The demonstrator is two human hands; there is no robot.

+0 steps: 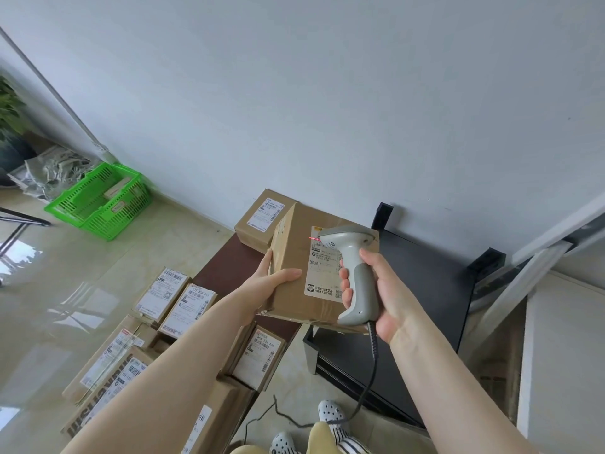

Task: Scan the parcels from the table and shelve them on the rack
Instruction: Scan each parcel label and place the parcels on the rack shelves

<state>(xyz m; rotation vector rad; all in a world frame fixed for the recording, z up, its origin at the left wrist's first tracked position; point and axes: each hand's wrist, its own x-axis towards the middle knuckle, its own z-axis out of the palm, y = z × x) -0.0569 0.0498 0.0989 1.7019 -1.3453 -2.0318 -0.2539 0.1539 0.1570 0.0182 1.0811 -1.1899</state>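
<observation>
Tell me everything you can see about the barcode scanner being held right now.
The barcode scanner is a pistol-shaped handheld of light grey plastic with a darker grey grip panel. The right hand grips its handle, fingers curled round it. Its head points left over the white label of the cardboard parcel held by the left hand, and a red scan line shows on the label's top. A dark coiled cable hangs from the handle's base toward the floor.
</observation>
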